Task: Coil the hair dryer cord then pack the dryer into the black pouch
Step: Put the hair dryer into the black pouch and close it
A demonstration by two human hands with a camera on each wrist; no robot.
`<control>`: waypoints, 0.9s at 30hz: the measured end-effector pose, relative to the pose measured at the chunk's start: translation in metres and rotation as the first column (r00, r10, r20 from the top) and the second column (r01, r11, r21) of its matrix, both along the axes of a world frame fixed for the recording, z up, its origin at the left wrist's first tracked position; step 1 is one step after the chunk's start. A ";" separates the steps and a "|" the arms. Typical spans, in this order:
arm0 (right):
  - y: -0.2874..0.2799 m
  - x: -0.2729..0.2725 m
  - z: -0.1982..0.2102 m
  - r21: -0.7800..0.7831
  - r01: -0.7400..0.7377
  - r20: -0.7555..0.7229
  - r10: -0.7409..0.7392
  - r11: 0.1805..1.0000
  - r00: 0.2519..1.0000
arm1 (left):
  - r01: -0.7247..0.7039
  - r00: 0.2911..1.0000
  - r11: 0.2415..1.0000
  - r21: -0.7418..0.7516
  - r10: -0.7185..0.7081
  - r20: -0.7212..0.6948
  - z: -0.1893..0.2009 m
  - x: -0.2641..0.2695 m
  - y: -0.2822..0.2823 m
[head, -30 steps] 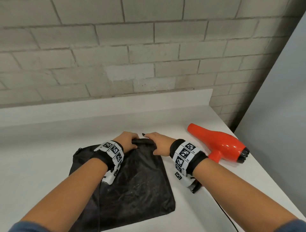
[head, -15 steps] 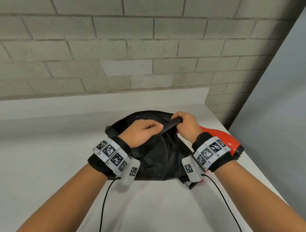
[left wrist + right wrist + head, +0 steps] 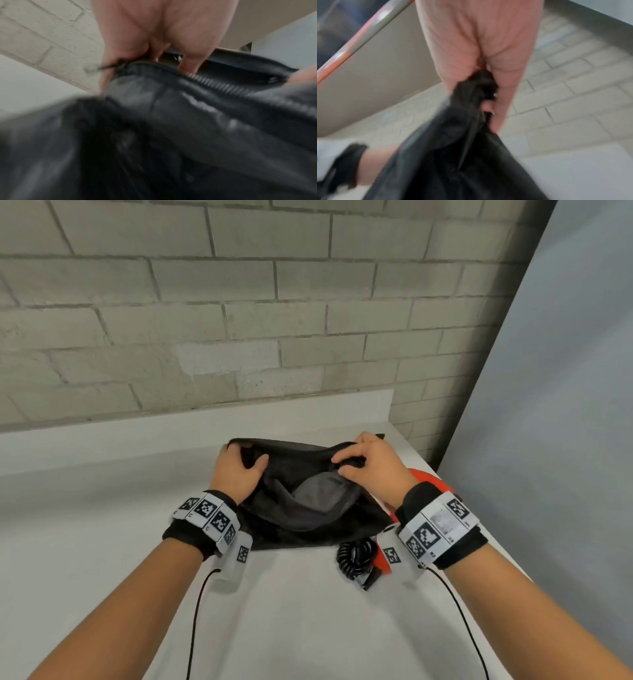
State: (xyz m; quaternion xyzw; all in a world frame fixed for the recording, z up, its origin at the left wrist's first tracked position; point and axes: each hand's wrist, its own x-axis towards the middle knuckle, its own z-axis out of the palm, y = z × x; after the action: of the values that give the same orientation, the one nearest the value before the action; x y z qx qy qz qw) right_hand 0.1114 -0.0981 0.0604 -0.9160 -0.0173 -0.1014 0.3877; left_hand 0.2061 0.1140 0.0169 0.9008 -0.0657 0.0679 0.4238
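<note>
The black pouch [image 3: 301, 518] is lifted off the white counter with its mouth pulled open, and grey lining shows inside. My left hand [image 3: 236, 467] grips the left end of the zipped rim [image 3: 202, 81]. My right hand [image 3: 370, 467] grips the right end of the rim [image 3: 479, 86]. The red hair dryer [image 3: 428, 479] lies behind my right wrist, mostly hidden. Its black coiled cord [image 3: 356, 556] sits bunched on the counter below the pouch.
A white counter [image 3: 102, 525] runs up to a low backsplash and a grey brick wall [image 3: 205, 320]. The counter's right edge [image 3: 431, 467] lies close beside the dryer, with a grey panel past it. Thin black wrist-camera cables [image 3: 195, 618] hang from both wrists.
The pouch lay flat on the counter a second ago. Both hands have lifted it by the rim and pulled the mouth wide open, and it now covers most of the dryer.
</note>
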 end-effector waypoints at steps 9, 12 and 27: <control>-0.025 0.001 -0.014 -0.282 0.302 -0.081 -0.336 0.910 0.938 | 0.294 0.925 0.937 0.191 -0.329 0.190 -0.006 -0.027 0.001; -0.033 0.001 -0.023 -0.316 0.266 -0.120 -0.316 0.911 0.941 | 0.285 0.950 0.950 0.124 -0.298 0.099 -0.012 -0.026 0.011; -0.002 -0.004 -0.025 -0.243 0.105 0.150 -0.070 0.964 0.986 | -0.064 0.997 0.840 0.539 0.036 0.061 -0.001 -0.035 -0.006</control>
State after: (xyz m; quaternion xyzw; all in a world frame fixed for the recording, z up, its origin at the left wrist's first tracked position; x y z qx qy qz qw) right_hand 0.1071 -0.1001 0.0354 -0.9480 -0.0166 -0.1798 0.2622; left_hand 0.1709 0.1083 0.0157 0.9832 -0.0688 0.0795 0.1493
